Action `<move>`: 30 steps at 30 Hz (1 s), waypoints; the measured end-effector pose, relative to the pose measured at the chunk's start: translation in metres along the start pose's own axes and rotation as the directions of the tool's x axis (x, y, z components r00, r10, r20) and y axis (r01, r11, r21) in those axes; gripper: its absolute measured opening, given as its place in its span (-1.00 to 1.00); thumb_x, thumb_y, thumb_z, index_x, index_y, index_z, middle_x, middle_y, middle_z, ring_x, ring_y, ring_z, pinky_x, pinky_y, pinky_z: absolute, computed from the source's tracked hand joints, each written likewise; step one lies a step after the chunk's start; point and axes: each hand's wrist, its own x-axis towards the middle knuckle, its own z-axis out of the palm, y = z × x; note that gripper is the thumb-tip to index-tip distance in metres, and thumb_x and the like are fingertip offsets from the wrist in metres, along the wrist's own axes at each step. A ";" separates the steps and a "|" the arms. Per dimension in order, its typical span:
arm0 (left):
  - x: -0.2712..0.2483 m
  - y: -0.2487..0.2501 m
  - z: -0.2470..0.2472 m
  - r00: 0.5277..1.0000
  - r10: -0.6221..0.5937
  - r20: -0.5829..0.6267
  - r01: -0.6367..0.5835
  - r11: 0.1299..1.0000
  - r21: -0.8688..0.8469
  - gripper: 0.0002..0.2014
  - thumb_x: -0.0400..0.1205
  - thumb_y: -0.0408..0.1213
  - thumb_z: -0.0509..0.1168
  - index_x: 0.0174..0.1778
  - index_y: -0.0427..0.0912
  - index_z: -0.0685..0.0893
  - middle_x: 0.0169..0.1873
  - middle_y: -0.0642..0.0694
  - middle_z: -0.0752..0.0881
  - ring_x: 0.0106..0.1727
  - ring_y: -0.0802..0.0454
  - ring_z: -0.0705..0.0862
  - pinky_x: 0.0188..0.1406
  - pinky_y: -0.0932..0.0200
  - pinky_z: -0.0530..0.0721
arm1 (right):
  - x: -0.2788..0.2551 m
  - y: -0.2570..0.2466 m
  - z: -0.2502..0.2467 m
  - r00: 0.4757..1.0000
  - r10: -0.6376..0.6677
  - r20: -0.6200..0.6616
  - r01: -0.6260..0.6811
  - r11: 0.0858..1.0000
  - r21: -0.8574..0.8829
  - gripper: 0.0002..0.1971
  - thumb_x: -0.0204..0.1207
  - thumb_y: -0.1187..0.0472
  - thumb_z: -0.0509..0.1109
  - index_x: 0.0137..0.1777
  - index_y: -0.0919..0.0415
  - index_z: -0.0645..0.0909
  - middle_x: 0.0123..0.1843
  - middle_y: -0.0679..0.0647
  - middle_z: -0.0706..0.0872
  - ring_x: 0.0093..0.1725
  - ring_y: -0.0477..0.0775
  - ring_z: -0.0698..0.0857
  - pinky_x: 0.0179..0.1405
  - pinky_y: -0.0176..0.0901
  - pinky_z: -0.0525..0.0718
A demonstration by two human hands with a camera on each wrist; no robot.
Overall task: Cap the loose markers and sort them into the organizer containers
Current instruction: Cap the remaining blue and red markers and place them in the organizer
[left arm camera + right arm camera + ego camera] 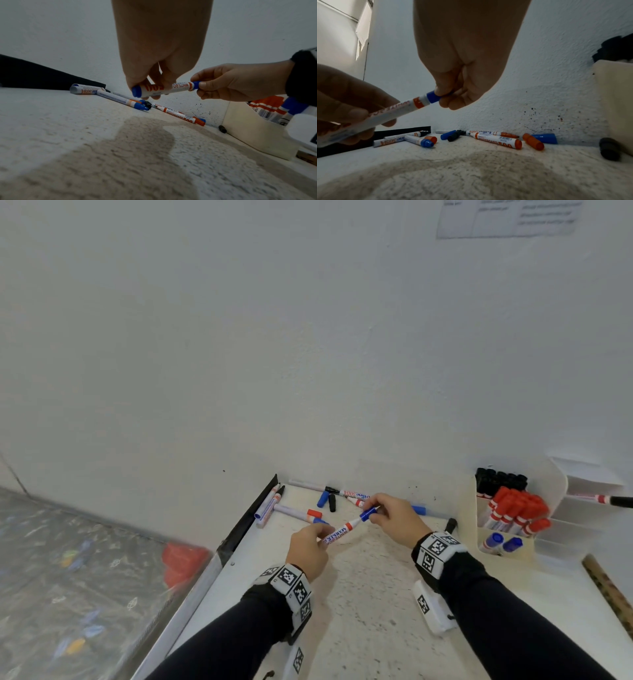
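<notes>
We see a white wall (239,337) behind a speckled pale bench (359,594), with a cream organizer (469,508) at the bench's right rear holding black-capped markers (500,479) at the back, red-capped markers (517,510) in the middle and blue-capped markers (501,542) in front. Our left hand (308,546) has its grip curled round the barrel of a white whiteboard marker (340,532), held above the bench, tilted up toward the right. Our right hand (394,518) has its grip pinched on the blue cap (368,513) sitting at that marker's tip end; whether the cap is fully seated we cannot tell. The marker's far end shows a blue plug in the left wrist view. Loose markers (496,139) lie along the wall behind the hands, some uncapped, one with a bare blue nib end (427,143). Near them lie a loose blue cap (447,134), a black cap (453,136), an orange-red cap (533,141) and another blue cap (544,138) just beside it. One more black cap (609,148) lies by the organizer's base. Both wrists wear bands with black-and-white tags (435,549).
</notes>
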 end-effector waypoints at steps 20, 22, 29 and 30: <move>0.018 0.031 0.017 0.838 0.003 0.546 0.221 0.913 -0.343 -0.56 0.71 0.06 -0.02 -0.24 -0.15 0.58 -0.48 0.03 0.53 -0.51 0.16 0.46 -0.49 0.29 0.40 | -0.031 -0.003 -0.007 0.997 -0.004 0.081 -0.011 0.983 0.182 -0.79 0.68 0.00 0.07 -0.14 0.03 0.43 -0.35 -0.05 0.53 -0.41 -0.12 0.49 -0.32 -0.28 0.45; 0.030 0.033 0.019 0.833 -0.025 0.552 0.176 0.959 -0.221 -0.53 0.73 0.06 -0.15 0.12 -0.11 0.61 -0.03 0.00 0.64 -0.02 0.08 0.60 -0.07 0.27 0.53 | -0.034 -0.003 -0.021 0.999 -0.031 0.012 0.028 0.977 0.211 -0.86 0.67 0.07 0.13 -0.03 0.09 0.46 -0.23 0.00 0.64 -0.41 -0.20 0.59 -0.37 -0.38 0.49; 0.068 -0.014 0.017 0.973 -0.223 0.062 0.153 0.820 0.551 -0.56 0.65 -0.18 0.11 0.49 -0.08 0.35 0.44 -0.15 0.35 0.48 -0.11 0.36 0.43 -0.04 0.41 | -0.051 0.012 -0.115 0.878 -0.002 -0.478 0.116 0.971 0.209 -0.92 0.67 0.20 0.13 0.02 0.12 0.45 -0.23 -0.03 0.59 -0.33 -0.09 0.54 -0.28 -0.33 0.52; 0.069 -0.019 0.014 0.969 -0.243 0.037 0.176 0.789 0.588 -0.56 0.65 -0.20 0.09 0.48 -0.09 0.35 0.43 -0.14 0.36 0.48 -0.10 0.35 0.45 -0.06 0.39 | -0.056 0.017 -0.129 0.842 -0.010 -0.539 0.104 0.984 0.144 -0.92 0.67 0.19 0.12 0.03 0.12 0.44 -0.24 -0.06 0.56 -0.30 -0.13 0.53 -0.29 -0.45 0.48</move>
